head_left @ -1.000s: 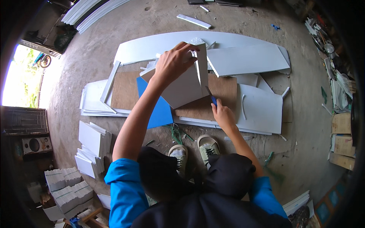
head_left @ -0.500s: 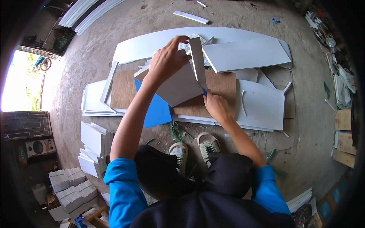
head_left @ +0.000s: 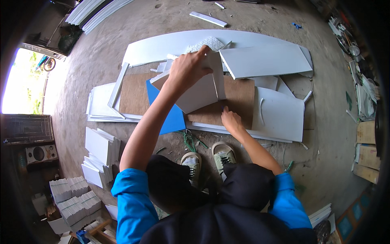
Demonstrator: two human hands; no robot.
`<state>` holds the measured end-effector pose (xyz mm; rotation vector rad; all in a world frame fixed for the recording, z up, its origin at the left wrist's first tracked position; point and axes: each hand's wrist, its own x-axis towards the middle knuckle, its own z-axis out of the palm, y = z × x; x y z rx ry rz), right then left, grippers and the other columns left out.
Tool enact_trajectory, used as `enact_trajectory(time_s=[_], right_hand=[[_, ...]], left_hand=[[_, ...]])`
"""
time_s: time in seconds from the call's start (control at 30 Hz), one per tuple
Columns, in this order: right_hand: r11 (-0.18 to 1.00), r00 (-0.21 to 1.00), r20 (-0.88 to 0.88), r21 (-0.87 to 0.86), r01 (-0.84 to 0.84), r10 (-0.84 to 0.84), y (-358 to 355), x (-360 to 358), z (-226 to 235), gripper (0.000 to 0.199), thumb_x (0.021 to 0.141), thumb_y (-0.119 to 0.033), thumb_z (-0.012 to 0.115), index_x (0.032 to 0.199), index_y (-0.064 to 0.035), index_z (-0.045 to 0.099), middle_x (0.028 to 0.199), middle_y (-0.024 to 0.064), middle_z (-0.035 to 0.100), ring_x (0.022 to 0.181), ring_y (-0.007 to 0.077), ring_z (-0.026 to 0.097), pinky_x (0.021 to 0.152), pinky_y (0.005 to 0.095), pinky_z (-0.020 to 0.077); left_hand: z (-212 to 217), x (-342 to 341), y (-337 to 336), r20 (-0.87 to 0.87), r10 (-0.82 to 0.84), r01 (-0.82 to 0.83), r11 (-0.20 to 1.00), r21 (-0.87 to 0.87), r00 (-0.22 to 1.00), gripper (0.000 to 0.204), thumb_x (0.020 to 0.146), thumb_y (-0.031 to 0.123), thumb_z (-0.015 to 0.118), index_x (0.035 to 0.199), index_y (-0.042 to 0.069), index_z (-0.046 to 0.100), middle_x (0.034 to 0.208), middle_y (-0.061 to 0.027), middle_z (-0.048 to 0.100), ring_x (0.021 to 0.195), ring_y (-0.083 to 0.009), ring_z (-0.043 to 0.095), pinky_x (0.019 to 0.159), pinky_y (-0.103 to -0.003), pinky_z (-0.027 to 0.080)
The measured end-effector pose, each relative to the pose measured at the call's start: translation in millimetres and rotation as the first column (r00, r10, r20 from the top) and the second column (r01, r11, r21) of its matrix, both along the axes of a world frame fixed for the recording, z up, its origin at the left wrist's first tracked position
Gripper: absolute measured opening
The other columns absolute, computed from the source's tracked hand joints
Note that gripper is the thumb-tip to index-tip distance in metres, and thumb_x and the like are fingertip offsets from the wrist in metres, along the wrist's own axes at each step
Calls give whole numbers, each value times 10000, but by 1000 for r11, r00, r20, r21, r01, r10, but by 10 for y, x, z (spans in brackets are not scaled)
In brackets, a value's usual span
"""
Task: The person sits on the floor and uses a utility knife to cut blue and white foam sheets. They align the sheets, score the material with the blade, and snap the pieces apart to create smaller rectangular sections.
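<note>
My left hand (head_left: 187, 71) grips the upper edge of a white foam-like board (head_left: 199, 95), which stands tilted over a brown wooden board (head_left: 237, 91). A narrow strip (head_left: 217, 79) runs along the right side of the tilted board; my left fingers are at its upper end. Just below the strip's lower end, my right hand (head_left: 232, 121) is closed round a small blue-handled cutter (head_left: 224, 108). Little of the handle shows, and its blade cannot be made out. Partly under the tilted board lies a blue sheet (head_left: 172, 120).
Large white sheets (head_left: 280, 110) lie under the wooden board, with another white panel (head_left: 266, 61) beyond. Stacked white pieces (head_left: 97, 152) and tied bundles (head_left: 77, 201) stand at left. Green twine (head_left: 189, 140) lies near my shoes (head_left: 222, 156). Cardboard boxes (head_left: 367, 142) are at right.
My right hand with the cutter has moved down and slightly right, away from the strip. My left hand has shifted right, and the gap between strip and board has narrowed.
</note>
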<state>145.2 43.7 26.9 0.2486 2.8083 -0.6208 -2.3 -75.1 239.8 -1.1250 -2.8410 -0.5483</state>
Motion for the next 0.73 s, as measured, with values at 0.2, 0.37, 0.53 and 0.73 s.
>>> enact_trajectory(time_s=[0.2, 0.37, 0.53, 0.73], right_hand=[[997, 991, -124, 72, -38, 46, 114, 87, 0, 270, 862, -258, 463, 993, -23, 463, 606, 166, 607, 571, 336, 620, 501, 428, 505], [998, 979, -203, 68, -4, 18, 233, 163, 52, 256, 859, -254, 473, 988, -34, 458, 659, 172, 609, 592, 348, 612, 512, 438, 496], [999, 973, -228, 19, 41, -35, 289, 188, -38, 276, 834, -207, 517, 1025, -32, 421, 740, 178, 605, 673, 354, 603, 586, 438, 485], [991, 975, -222, 134, 18, 12, 165, 92, 206, 400, 782, -190, 599, 1110, -67, 406, 1212, 208, 373, 1084, 351, 465, 756, 481, 460]], left_hand=[[22, -54, -81, 42, 81, -81, 997, 3, 996, 625, 690, 293, 709, 1203, 146, 383, 717, -171, 626, 675, -337, 626, 582, -409, 501], [177, -291, -636, 179, 152, -199, 938, 283, 972, 439, 746, 232, 675, 1122, 84, 504, 764, -158, 641, 717, -259, 644, 633, -354, 520], [-9, -123, -1533, 593, 257, -611, 586, 532, 763, 296, 840, 262, 582, 1016, 25, 560, 818, -98, 630, 689, -176, 614, 608, -258, 502], [-342, 668, -2157, 877, -71, -871, -179, 458, 476, 533, 788, 406, 603, 1192, 92, 452, 1240, -101, 451, 1153, -228, 394, 938, -463, 324]])
